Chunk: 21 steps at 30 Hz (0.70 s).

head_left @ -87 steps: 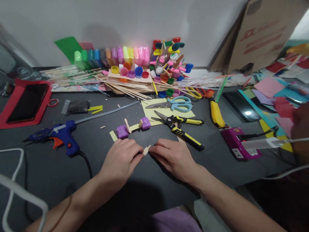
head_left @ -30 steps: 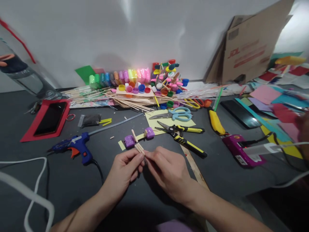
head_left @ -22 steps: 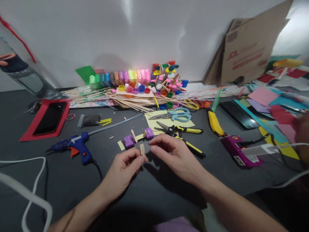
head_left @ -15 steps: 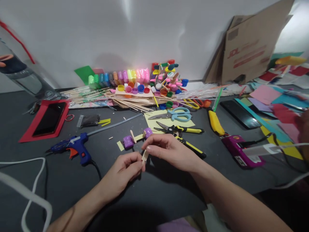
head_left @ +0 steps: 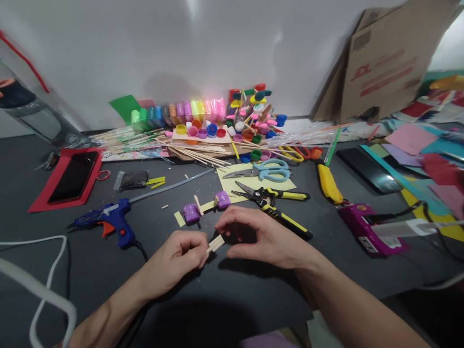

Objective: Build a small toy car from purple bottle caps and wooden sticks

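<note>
My left hand [head_left: 181,253] is closed around a small bundle of short pale wooden sticks [head_left: 216,243], whose ends poke out past the thumb and fingertips. My right hand [head_left: 259,237] hovers at those ends with its thumb and fingers apart, holding nothing. Just beyond the hands, two purple lumpy pieces [head_left: 191,212] lie along a pale yellow strip [head_left: 208,207], and a short wooden stick [head_left: 198,205] stands out between them. Black-and-yellow pliers-like cutters [head_left: 273,205] rest beyond the right hand, near light-blue scissors [head_left: 271,170] on yellow paper.
A blue glue gun [head_left: 119,220] lies left with its cord running toward me. Phones [head_left: 74,177], a purple power block [head_left: 369,229] and a yellow-handled tool [head_left: 329,183] lie around. Paint pots [head_left: 212,130], loose skewers [head_left: 203,155] and leaning cardboard [head_left: 387,67] line the back.
My right thumb and fingers have come apart, off the sticks they were pinching. The sticks now show more plainly in my left hand, which has shifted slightly left. The view has turned a little.
</note>
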Tool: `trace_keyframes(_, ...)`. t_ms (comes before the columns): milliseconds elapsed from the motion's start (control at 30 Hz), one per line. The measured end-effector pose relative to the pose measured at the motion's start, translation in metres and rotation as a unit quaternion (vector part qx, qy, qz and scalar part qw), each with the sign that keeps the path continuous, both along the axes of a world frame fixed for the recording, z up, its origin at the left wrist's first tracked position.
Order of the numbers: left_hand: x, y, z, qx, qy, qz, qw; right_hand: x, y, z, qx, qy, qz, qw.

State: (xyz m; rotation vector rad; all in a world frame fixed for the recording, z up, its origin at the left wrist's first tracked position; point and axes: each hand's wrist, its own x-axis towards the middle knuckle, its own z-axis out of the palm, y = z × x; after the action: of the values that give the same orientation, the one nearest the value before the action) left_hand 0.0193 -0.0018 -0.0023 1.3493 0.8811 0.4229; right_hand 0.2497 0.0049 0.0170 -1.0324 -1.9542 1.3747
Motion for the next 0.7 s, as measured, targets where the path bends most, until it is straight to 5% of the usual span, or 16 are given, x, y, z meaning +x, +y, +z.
trace_keyframes(300,-0.001,0.002,0.002,0.021,0.038,-0.054,0.998,-0.008,-0.005,-0.001,0.123,-0.02,0.044,0.991)
trace_keyframes(433,-0.003,0.003,0.0,0.038,0.02,-0.034,0.999,-0.007,-0.006,-0.002,0.075,-0.003,-0.023,0.997)
trace_keyframes(700,-0.005,0.002,-0.006,0.039,-0.014,0.037,0.998,-0.014,-0.017,-0.004,0.236,-0.055,-0.065,0.968)
